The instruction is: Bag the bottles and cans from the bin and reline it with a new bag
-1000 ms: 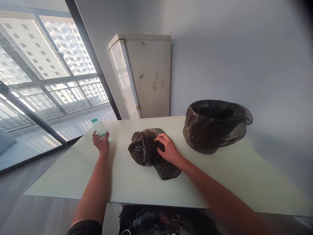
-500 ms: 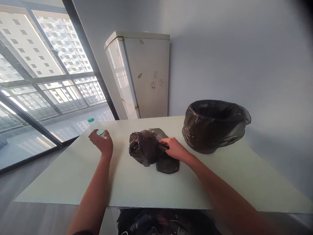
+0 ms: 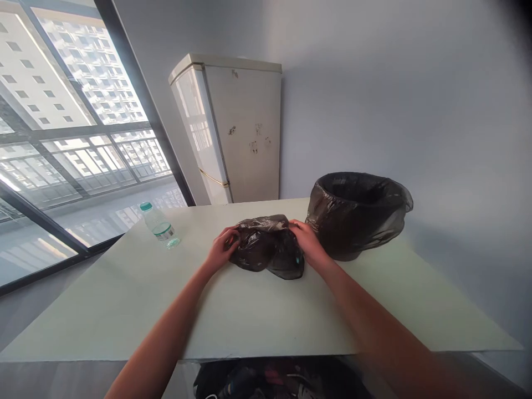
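Note:
A crumpled black plastic bag (image 3: 266, 250) lies in the middle of the pale table (image 3: 233, 310). My left hand (image 3: 221, 250) grips the bag's left side with curled fingers. On the bag's right side my right hand (image 3: 306, 241) is closed on its upper edge. A clear water bottle with a green cap (image 3: 159, 225) stands alone on the table to the left, a hand's width from my left hand.
A round bin lined with a black bag (image 3: 356, 213) stands on the table just right of my right hand. A white fridge (image 3: 233, 127) is behind the table against the wall. Big windows fill the left. Dark clutter sits under the table's near edge.
My left hand let go of the water bottle and moved right onto the bag. The right hand shifted to the bag's right edge. The bottle stays standing.

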Available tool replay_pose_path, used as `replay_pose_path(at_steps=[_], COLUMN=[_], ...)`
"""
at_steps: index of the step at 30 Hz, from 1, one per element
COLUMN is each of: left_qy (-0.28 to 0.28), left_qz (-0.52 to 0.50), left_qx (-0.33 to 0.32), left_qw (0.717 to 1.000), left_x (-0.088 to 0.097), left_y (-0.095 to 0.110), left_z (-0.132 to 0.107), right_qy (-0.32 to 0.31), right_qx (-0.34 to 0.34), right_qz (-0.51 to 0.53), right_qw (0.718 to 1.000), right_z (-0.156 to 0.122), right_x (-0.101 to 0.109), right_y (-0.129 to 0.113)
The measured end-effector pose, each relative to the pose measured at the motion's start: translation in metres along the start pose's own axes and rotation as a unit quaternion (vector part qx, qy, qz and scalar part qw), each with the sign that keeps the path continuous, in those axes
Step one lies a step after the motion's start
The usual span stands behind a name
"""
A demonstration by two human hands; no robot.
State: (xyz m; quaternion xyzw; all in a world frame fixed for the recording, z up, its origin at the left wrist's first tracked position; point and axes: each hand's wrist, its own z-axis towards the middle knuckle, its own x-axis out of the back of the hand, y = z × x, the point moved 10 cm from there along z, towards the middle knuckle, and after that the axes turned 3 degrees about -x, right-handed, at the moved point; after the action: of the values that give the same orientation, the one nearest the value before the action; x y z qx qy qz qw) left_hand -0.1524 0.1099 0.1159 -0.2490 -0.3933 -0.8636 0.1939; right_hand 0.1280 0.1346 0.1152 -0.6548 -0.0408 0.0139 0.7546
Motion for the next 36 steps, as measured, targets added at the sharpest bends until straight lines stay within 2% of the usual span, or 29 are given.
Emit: replay_pose_path(at_steps=[2, 3, 4, 6, 7, 9, 11, 12, 13, 17, 20, 24, 28, 36], left_qy=[0.016, 0.023, 0.03, 0.041, 0.044, 0.045, 0.052, 0.059, 0.069, 0.108, 0.109, 0.035, -0.01, -0.091], left_qz=[0.004, 0.0, -0.004, -0.006, -0.004, 0.004, 0.011, 0.016, 0.023, 0.092, 0.128, 0.119, 0.15, 0.135], left_qx=[0.029, 0.046, 0.06, 0.081, 0.086, 0.085, 0.073, 0.062, 0.048, -0.023, -0.068, -0.113, -0.148, -0.163], left_qw=[0.999, 0.999, 0.998, 0.996, 0.995, 0.995, 0.996, 0.996, 0.996, 0.99, 0.983, 0.986, 0.978, 0.973], left_x=[0.007, 0.01, 0.012, 0.014, 0.014, 0.014, 0.015, 0.017, 0.02, 0.036, 0.041, 0.028, 0.016, -0.006], left_y=[-0.015, -0.022, -0.028, -0.036, -0.038, -0.038, -0.035, -0.031, -0.026, 0.003, 0.022, 0.032, 0.036, 0.045], left_z=[-0.001, -0.002, -0.003, -0.004, -0.005, -0.004, -0.004, -0.004, -0.003, -0.003, -0.002, -0.002, -0.005, -0.009], right_qy=[0.048, 0.086, 0.128, 0.198, 0.205, 0.135, 0.02, -0.02, -0.034, 0.021, 0.023, 0.013, -0.044, -0.157], right_qx=[0.004, 0.03, 0.073, 0.195, 0.264, 0.375, 0.417, 0.411, 0.398, 0.348, 0.284, 0.217, 0.137, 0.18], right_qz=[-0.039, -0.076, -0.116, -0.184, -0.208, -0.249, -0.275, -0.274, -0.265, -0.225, -0.22, -0.192, -0.157, -0.188], right_qw=[0.998, 0.993, 0.982, 0.943, 0.919, 0.883, 0.866, 0.869, 0.878, 0.91, 0.933, 0.957, 0.977, 0.953], right_z=[0.0, -0.004, -0.01, -0.033, -0.047, -0.071, -0.084, -0.086, -0.085, -0.071, -0.054, -0.043, -0.039, -0.052], right_x=[0.009, 0.016, 0.023, 0.028, 0.024, -0.001, -0.033, -0.044, -0.049, -0.045, -0.039, -0.035, -0.045, -0.078], right_y=[0.003, -0.002, -0.012, -0.04, -0.054, -0.074, -0.079, -0.079, -0.079, -0.078, -0.064, -0.049, -0.039, -0.031])
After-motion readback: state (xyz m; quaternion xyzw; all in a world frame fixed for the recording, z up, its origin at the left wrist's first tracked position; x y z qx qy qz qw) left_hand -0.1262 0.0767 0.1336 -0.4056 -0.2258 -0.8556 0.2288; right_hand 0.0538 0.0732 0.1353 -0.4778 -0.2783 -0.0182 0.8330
